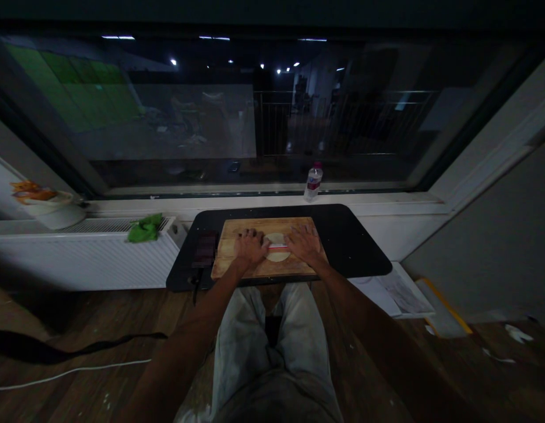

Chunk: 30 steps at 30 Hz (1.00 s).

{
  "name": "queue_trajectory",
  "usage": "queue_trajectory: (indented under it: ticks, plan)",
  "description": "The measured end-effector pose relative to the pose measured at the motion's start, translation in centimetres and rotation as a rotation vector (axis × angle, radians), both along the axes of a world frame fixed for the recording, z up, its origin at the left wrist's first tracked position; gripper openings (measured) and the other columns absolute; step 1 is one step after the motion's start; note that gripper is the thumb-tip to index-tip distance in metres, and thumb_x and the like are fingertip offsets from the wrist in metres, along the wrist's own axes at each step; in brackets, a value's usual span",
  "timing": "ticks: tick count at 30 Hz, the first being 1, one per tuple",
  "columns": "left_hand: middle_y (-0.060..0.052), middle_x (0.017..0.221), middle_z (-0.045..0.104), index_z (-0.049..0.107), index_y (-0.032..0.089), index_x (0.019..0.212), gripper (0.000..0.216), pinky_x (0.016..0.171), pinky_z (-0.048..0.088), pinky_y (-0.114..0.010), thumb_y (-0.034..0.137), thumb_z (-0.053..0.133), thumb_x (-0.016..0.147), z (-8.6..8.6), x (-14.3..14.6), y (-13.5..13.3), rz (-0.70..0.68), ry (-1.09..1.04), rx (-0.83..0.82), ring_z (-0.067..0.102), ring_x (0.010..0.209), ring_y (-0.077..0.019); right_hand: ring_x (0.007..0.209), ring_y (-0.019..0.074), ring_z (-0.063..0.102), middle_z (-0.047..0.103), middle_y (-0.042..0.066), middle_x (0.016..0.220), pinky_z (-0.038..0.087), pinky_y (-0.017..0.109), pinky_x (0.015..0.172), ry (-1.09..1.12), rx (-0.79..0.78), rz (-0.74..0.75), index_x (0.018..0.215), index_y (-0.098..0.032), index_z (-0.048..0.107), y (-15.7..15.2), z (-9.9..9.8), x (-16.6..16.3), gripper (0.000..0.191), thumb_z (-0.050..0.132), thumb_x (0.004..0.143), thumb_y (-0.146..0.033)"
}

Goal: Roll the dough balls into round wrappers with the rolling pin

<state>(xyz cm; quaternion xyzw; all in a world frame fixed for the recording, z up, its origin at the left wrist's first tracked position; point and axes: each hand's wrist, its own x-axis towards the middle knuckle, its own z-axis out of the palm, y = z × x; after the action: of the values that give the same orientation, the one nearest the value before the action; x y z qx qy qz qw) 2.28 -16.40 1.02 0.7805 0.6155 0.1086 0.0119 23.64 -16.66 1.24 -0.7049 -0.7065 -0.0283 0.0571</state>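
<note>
A wooden cutting board (228, 258) lies on a small black table (355, 247). On the board sits a flat round of pale dough (277, 255) with a thin rolling pin (277, 247) across it. My left hand (250, 247) rests palm down on the pin's left end, fingers flat. On the pin's right end lies my right hand (304, 242), pressing down with its fingers stretched out. The pin's ends are hidden under my palms.
A plastic water bottle (313, 182) stands on the window sill behind the table. A green cloth (145, 229) lies on the white radiator at left, beside a white bowl (52, 211). Papers (395, 291) lie on the floor at right; cables (78, 358) cross the floor at left.
</note>
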Motion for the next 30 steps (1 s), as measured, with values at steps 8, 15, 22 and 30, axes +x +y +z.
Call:
queue_trajectory:
  ticks: [8, 15, 22, 30]
  plan:
    - [-0.014, 0.140, 0.076, 0.078, 0.028, 0.131, 0.040, 0.117, 0.040, -0.057, 0.048, 0.049, 0.112, -0.1, 0.1, 0.2, -0.003, -0.002, 0.024, 0.062, 0.134, -0.0383, 0.155, 0.0355, 0.052, 0.063, 0.015, 0.168, 0.030, 0.051, 0.132, 0.000, 0.011, 0.001, 0.160, -0.023, 0.069, 0.3, 0.0, 0.0, 0.058, 0.047, 0.115, -0.053]
    - [-0.013, 0.147, 0.076, 0.077, 0.027, 0.135, 0.039, 0.119, 0.040, -0.059, 0.045, 0.052, 0.112, -0.3, 0.0, 2.4, 0.003, -0.022, 0.041, 0.062, 0.137, -0.0384, 0.155, 0.0352, 0.053, 0.066, 0.016, 0.165, 0.034, 0.048, 0.128, 0.022, 0.045, 0.009, 0.163, -0.020, 0.065, 1.3, 0.2, 0.0, 0.060, 0.053, 0.113, -0.052]
    - [-0.013, 0.143, 0.079, 0.080, 0.025, 0.131, 0.040, 0.119, 0.045, -0.053, 0.047, 0.052, 0.113, 0.0, 0.0, 4.6, -0.003, -0.033, 0.015, 0.064, 0.138, -0.0357, 0.149, 0.0342, 0.059, 0.072, 0.017, 0.157, 0.037, 0.048, 0.126, 0.069, 0.061, 0.023, 0.156, -0.019, 0.071, 3.0, 0.6, 0.0, 0.056, 0.052, 0.114, -0.052]
    - [-0.015, 0.141, 0.079, 0.083, 0.021, 0.122, 0.039, 0.115, 0.051, -0.050, 0.042, 0.051, 0.112, 0.2, 0.1, 8.1, 0.014, -0.068, 0.031, 0.063, 0.138, -0.0360, 0.147, 0.0332, 0.061, 0.072, 0.018, 0.156, 0.038, 0.047, 0.125, 0.172, 0.095, 0.009, 0.153, -0.014, 0.071, 5.9, 0.9, 0.1, 0.054, 0.053, 0.114, -0.046]
